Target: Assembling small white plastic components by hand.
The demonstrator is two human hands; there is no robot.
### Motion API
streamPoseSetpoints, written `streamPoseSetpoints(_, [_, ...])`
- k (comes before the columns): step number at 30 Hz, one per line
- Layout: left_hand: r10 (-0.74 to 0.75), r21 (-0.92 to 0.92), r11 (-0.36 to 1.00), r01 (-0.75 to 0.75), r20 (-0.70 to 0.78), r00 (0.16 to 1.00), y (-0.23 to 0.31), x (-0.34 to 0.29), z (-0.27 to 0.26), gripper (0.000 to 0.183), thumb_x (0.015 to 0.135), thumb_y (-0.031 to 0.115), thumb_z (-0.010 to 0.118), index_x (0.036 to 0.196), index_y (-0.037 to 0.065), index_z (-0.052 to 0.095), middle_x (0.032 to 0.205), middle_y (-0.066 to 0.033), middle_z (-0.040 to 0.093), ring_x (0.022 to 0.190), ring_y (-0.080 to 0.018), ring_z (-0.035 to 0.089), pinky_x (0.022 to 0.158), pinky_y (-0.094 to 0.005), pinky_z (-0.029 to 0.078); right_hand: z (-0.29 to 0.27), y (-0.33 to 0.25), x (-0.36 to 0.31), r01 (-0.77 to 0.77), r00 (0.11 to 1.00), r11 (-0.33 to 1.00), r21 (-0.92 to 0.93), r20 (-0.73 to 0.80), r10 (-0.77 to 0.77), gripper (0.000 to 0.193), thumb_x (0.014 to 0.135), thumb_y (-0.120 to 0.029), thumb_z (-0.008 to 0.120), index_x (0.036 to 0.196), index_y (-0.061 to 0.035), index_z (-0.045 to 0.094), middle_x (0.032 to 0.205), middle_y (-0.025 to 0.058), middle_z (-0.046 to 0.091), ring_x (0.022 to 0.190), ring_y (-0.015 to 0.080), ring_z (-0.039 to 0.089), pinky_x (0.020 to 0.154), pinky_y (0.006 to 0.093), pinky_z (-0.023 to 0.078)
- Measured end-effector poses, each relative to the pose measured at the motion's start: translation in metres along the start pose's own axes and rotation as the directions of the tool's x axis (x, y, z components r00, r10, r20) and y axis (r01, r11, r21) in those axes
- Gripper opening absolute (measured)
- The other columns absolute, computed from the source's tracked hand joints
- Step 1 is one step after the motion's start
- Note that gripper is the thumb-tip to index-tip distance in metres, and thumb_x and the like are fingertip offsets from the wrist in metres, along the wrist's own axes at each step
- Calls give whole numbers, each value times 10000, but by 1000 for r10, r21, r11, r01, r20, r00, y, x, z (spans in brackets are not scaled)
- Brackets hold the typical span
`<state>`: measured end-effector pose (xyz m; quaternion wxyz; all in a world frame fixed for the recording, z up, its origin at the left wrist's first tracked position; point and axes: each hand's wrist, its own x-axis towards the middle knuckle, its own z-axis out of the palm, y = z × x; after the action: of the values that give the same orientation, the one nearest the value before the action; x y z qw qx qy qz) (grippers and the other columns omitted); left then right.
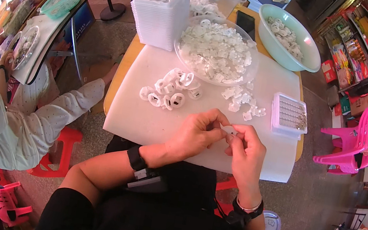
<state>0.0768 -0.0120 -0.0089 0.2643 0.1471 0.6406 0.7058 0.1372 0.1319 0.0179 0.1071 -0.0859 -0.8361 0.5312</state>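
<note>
Both my hands meet over the near part of a white foam mat [139, 125]. Between their fingertips is a small white plastic part [229, 130], round-edged and partly covered by the fingers. My left hand [198, 134] pinches it from the left, and my right hand [247, 149] grips it from the right. To the left of them lies a loose pile of white plastic rings [169, 88]. Beyond the hands, small clear-white plastic pieces [242, 100] are scattered on the mat.
A round clear tub [218, 48] heaped with clear pieces stands behind, beside a tall stack of white trays [159, 12]. At right are a shallow tray of small metal parts [290, 113] and a pale green basin [315, 63]. Another person [24, 123] sits at left.
</note>
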Motion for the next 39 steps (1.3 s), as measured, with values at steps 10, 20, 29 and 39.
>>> streamPoseSetpoints(10, [67,71,996,-62,-75,995,-2,6,-2,100,852,40,585,950,29,566,747,20,533,617,-37,456,530,-194,366,10,11,5,11,999,1000,-8,-37,-11,151,847,47,535,975,-17,582,616,32,513,545,98,478,515,252,414])
streamPoseSetpoints(20, [-18,-118,993,12,-53,998,17,3,-6,146,860,66,582,998,27,552,775,-15,566,588,-69,501,501,-213,390,5,-7,8,-37,999,993,110,37,33,220,874,2,544,1086,-10,600,735,9,570,548,60,503,524,213,447])
streamPoseSetpoints(29, [84,42,996,-81,-58,995,38,10,-21,118,859,41,568,971,6,557,764,-16,558,608,-63,498,504,-218,410,16,-25,26,15,1000,998,58,16,-16,203,861,-10,540,1058,-31,587,659,7,514,555,66,488,494,233,423])
streamPoseSetpoints(39, [247,70,968,-239,-160,956,17,30,-35,70,834,27,548,900,6,556,711,-8,552,648,-72,482,563,-239,384,36,-16,47,80,996,997,24,-49,-78,189,834,4,526,1016,-18,575,619,65,549,516,134,496,506,289,415])
